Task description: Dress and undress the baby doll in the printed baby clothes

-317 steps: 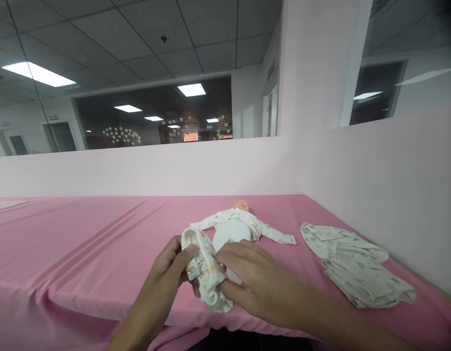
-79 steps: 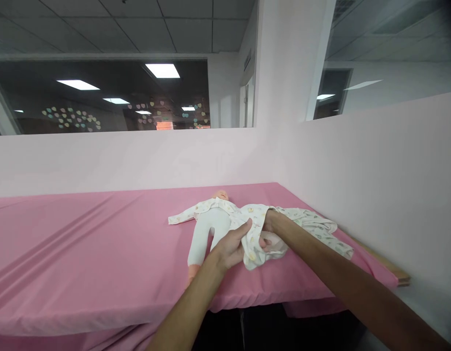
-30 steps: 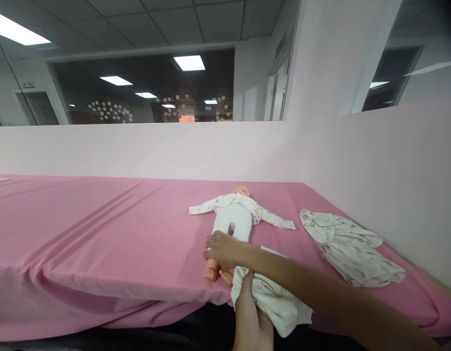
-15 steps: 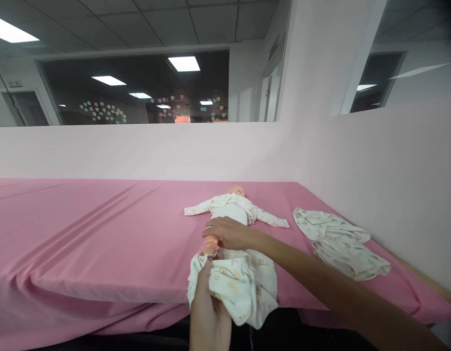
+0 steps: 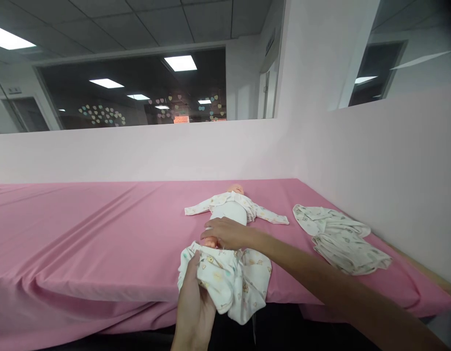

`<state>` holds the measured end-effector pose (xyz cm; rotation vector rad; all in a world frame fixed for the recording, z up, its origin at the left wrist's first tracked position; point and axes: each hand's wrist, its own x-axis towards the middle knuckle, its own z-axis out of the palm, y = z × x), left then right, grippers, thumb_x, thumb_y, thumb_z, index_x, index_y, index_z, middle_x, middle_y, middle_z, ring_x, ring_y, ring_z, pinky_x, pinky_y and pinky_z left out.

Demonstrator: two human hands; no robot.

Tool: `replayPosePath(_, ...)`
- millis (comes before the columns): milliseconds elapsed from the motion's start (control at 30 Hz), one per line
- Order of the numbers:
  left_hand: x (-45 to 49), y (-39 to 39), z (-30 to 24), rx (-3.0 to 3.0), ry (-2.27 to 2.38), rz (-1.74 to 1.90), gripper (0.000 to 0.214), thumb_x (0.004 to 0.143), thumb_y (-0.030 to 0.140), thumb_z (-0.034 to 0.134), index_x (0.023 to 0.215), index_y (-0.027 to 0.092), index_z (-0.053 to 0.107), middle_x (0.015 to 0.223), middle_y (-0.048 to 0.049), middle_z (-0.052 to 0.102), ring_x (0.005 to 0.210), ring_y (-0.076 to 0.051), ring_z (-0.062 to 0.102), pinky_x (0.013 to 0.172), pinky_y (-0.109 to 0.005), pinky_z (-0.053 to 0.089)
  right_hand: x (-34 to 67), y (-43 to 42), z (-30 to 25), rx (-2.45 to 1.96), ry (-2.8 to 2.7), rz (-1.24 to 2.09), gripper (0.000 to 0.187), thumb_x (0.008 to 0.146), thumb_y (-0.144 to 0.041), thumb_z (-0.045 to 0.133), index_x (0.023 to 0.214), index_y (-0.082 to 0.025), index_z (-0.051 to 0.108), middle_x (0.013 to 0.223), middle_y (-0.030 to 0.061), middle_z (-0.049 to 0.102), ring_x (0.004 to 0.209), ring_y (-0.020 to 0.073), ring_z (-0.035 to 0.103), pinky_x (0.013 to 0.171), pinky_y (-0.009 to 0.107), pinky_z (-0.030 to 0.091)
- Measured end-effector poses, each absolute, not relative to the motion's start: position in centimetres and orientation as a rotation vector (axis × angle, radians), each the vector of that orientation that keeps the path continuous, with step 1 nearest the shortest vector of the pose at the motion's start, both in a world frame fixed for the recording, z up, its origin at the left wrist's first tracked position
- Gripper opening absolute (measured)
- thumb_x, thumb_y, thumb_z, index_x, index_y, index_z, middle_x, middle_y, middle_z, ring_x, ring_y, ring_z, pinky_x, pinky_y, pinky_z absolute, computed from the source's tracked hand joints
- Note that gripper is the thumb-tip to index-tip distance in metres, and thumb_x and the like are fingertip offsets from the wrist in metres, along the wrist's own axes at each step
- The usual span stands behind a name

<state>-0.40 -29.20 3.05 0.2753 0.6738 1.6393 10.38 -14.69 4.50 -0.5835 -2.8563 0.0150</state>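
Observation:
A baby doll (image 5: pixel 230 210) lies on its back on the pink cloth, head toward the wall. It has on a white printed top (image 5: pixel 220 199), sleeves spread out to both sides. My right hand (image 5: pixel 228 233) is closed around the doll's lower leg, and the foot (image 5: pixel 210 242) shows below my fingers. In my left hand (image 5: pixel 196 297) is the waistband side of small white printed pants (image 5: pixel 225 275), thumb on top and fingers underneath. The pants' opening is right at the foot, and their legs hang over the table's front edge. The doll's other leg is hidden.
A pink cloth (image 5: pixel 111 234) covers the table and drapes in folds over the front edge. To the right lies a rumpled pile of white printed clothes (image 5: pixel 345 241). White walls (image 5: pixel 137 153) with windows stand behind and at the right.
My left hand has moved the pants slightly left and up, and their waistband now covers more of the foot and ankle area. My right hand stays on the leg.

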Motion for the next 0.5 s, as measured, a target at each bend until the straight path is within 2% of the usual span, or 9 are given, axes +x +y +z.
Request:
replayPosePath(167,0.1,-27.8,2.0,0.308,0.653,1.592,0.03,0.086,0.018,0.058,0.115,0.012,0.061,0.104,-0.011,0.069,0.089,-0.02,0.068,0.08,-0.028,0.057,10.3,-15.5,4.2,-0.584,-2.844,0.087,0.023,0.089,-0.016,0.047,0.105,-0.023,0.063,0.108,0.0087,0.06,0.098,0.0217,0.056,0.083,0.037,0.043)
replayPosePath(300,-0.1,-27.6,1.8,0.28,0.709,1.548,0.029,0.085,0.019,0.06,0.113,0.012,0.062,0.095,-0.0096,0.071,0.086,-0.019,0.069,0.079,-0.029,0.057,10.6,-17.0,5.2,-0.633,-2.764,0.349,0.019,0.09,-0.017,0.045,0.094,-0.02,0.063,0.101,0.0069,0.062,0.095,0.0207,0.057,0.081,0.035,0.044)
replayPosePath(433,-0.8,-27.8,2.9,0.336,0.668,1.459,0.031,0.083,0.021,0.063,0.113,0.013,0.063,0.092,-0.0083,0.071,0.086,-0.02,0.069,0.081,-0.028,0.056,11.3,-20.1,7.1,-0.832,-2.495,0.754,0.029,0.095,-0.034,0.035,0.088,-0.019,0.059,0.093,0.0052,0.061,0.083,0.0179,0.057,0.068,0.03,0.045)
replayPosePath(500,-1.1,-27.8,3.5,0.362,0.64,1.406,0.031,0.083,0.023,0.064,0.113,0.013,0.064,0.092,-0.0087,0.071,0.088,-0.021,0.069,0.083,-0.029,0.055,11.6,-21.8,7.7,-0.958,-2.423,0.893,0.033,0.092,-0.047,0.041,0.09,-0.019,0.058,0.09,0.0046,0.061,0.078,0.0179,0.057,0.06,0.028,0.043)
